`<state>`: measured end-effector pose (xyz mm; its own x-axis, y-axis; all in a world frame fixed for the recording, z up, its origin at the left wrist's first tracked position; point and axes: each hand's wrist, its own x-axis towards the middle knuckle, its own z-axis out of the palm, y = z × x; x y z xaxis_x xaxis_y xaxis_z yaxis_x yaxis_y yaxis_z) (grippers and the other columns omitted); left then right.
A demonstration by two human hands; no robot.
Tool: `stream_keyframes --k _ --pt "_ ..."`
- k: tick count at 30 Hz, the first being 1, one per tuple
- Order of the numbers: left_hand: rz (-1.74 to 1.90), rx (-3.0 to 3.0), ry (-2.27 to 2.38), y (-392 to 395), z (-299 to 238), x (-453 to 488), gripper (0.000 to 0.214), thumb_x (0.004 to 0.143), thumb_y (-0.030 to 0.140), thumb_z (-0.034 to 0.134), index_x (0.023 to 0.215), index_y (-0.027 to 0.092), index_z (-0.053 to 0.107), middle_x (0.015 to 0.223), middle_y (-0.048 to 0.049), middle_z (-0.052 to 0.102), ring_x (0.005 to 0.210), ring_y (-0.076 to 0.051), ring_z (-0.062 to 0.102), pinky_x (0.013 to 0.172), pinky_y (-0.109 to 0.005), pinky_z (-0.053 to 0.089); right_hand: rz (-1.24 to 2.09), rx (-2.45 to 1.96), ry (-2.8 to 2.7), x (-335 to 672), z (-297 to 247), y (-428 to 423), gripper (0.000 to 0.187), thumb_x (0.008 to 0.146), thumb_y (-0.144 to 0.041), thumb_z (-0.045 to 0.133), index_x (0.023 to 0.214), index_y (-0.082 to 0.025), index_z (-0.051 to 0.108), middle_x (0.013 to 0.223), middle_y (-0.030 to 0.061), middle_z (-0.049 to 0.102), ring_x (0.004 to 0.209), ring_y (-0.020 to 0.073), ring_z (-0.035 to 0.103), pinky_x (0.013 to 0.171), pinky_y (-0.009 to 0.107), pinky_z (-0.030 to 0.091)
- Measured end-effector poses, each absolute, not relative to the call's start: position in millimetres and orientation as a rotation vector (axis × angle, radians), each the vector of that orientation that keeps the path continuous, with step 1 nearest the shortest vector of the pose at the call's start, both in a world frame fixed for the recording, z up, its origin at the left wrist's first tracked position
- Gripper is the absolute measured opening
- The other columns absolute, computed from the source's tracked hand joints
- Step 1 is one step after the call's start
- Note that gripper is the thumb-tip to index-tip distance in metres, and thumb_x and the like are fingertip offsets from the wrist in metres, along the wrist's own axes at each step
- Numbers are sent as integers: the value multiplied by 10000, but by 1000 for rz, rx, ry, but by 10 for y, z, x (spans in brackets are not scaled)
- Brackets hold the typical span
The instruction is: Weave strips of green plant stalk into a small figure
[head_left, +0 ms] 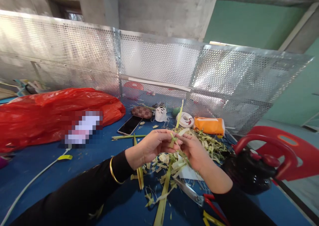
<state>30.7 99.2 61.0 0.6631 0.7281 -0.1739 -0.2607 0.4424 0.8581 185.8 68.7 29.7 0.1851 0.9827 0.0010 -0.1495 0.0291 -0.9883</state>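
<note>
My left hand [156, 147] pinches a small folded piece of pale green leaf strip [172, 140] above the table. Beside it, my right hand [195, 150] is closed with its fingertips on the same folded leaf strip. One long narrow end [179, 113] sticks up beyond the fingers. Under the hands lies a heap of leaf scraps [211, 144]. A long flat leaf strip [163, 199] runs toward the front edge. Scissors [193, 192] with red handles lie below my right hand, partly covered by scraps and the right forearm.
A red plastic bag [50, 109] and a lit, blurred phone screen [83, 128] are at left. Behind are a dark phone [130, 125], checked case [142, 112], white string [160, 114], tape roll [185, 119] and orange packet [209, 125]. A black kettle [251, 172] stands right.
</note>
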Motion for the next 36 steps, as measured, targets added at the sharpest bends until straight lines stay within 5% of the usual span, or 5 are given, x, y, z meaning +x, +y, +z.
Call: stream_keyframes --k 8,14,21,30,36 --pt "708 682 696 1062 656 278 158 846 87 534 875 52 685 660 -83 697 563 -116 668 567 -184 555 819 -1342 -1278 1892 372 639 253 680 -331 729 579 -187 546 486 -56 508 469 104 438 496 238 336" --pt "825 613 750 1113 668 264 112 824 84 579 818 59 688 618 -74 682 513 -108 642 528 -181 537 -161 -1157 -2054 2007 375 611 298 846 -94 547 1125 -195 529 941 53 710 815 192 666 737 320 496" --pt "752 558 756 1121 615 298 124 830 56 560 805 58 681 609 -49 673 482 -90 625 488 -166 530 -1067 -656 -2294 2046 458 564 238 877 -73 558 1111 -103 591 920 134 708 844 212 669 735 340 537" --pt "664 525 739 1132 530 328 113 822 65 563 837 53 674 645 -65 686 520 -101 648 502 -170 542 -1115 -560 -2216 2047 414 540 133 817 -42 618 910 -133 650 819 97 702 794 210 675 704 343 556" --pt "771 882 785 1025 535 366 82 736 68 587 708 93 660 531 -4 598 434 -66 571 353 -121 362 -482 -828 -1953 2004 392 578 149 866 -77 539 897 -204 609 933 89 666 905 203 648 776 358 539"
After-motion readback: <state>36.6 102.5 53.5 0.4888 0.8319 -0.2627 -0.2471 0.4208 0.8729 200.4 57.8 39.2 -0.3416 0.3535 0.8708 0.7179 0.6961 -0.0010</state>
